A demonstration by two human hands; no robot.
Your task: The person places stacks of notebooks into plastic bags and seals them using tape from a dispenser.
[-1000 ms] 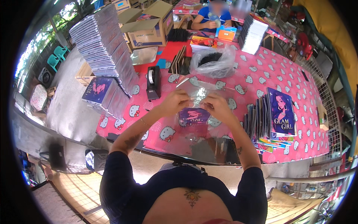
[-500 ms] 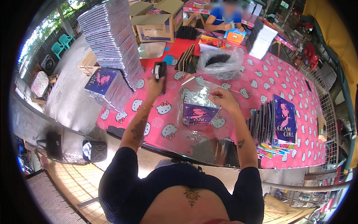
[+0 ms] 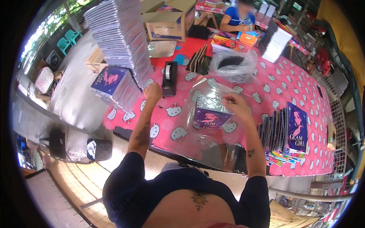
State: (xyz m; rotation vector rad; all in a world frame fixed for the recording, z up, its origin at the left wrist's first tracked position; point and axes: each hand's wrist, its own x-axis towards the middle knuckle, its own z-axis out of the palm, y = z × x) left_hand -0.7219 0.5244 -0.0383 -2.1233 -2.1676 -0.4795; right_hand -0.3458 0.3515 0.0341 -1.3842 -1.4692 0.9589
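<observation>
In front of me a spiral notebook [image 3: 210, 117] with a purple cover lies inside a clear plastic sheet [image 3: 197, 89] on the table. My right hand [image 3: 237, 104] hovers at the notebook's right upper corner, its fingertips pinched together; anything between them is too small to make out. My left hand [image 3: 152, 92] is closed beside a black tape dispenser [image 3: 169, 79], just left of its near end, near the tall stack. What its fingers hold, if anything, is hidden. A white tape roll sits in the dispenser.
A tall stack of wrapped notebooks [image 3: 119, 36] rises at left, with a shorter stack [image 3: 110, 81] before it. More purple notebooks [image 3: 296, 127] stand at right. Beyond are a plastic bag [image 3: 235, 68], a cardboard box [image 3: 165, 28] and a seated person [image 3: 237, 21] handling small items.
My left hand has come off the tape dispenser to its left side and closed. My right hand stays over the notebook's corner. The whole view has shifted slightly.
</observation>
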